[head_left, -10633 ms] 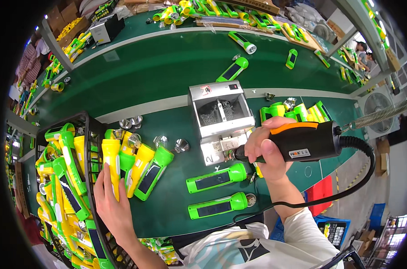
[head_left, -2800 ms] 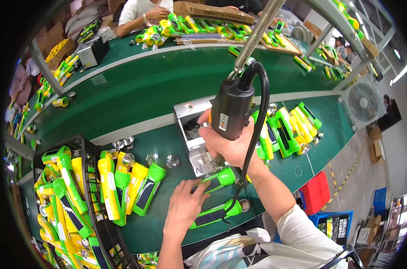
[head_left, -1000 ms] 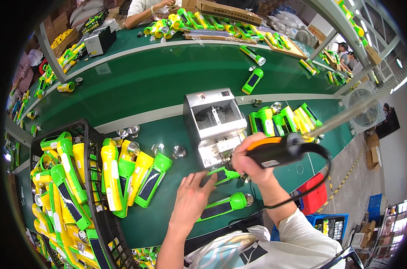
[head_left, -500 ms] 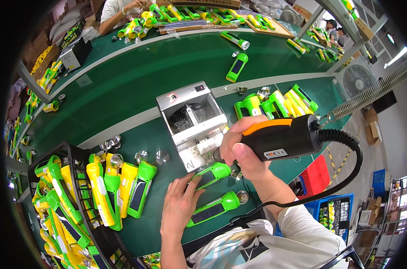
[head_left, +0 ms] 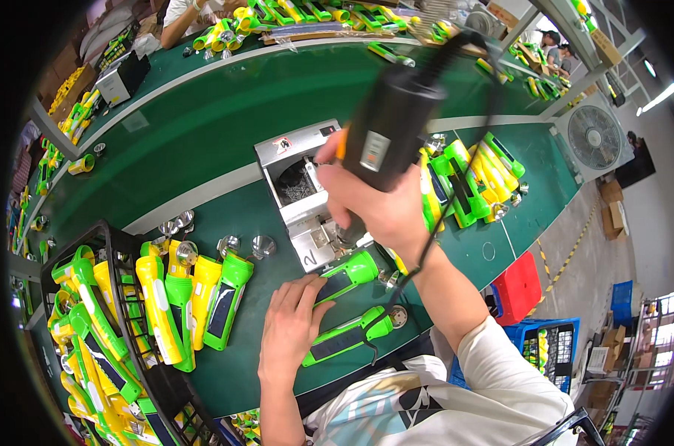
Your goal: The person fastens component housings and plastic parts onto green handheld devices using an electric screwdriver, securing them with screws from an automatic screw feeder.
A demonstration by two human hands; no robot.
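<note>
My right hand point(head_left: 385, 212) is wrapped round a black electric screwdriver point(head_left: 393, 123), held upright with its cable at the top. Its lower end is by the front of a metal screw feeder box point(head_left: 277, 146) with loose screws in its tray. My left hand point(head_left: 289, 327) grips the end of a green flashlight point(head_left: 358, 269) with a dark panel, which lies on the green bench. Nearer to me lies a second green flashlight point(head_left: 344, 340), its reflector at the right end. The screwdriver's tip is partly hidden by my fingers.
At left, a black crate point(head_left: 121, 297) is full of yellow and green flashlights. More flashlights point(head_left: 159, 308) and shiny reflectors point(head_left: 263, 247) lie beside it. Another group of flashlights point(head_left: 463, 175) lies at the right. A red stool point(head_left: 517, 288) and blue crate point(head_left: 564, 346) stand beyond the bench.
My right hand has swung the screwdriver from nearly level to upright, its tip staying by the feeder's front. The cable has swung up and over. My left hand stays on the flashlight.
</note>
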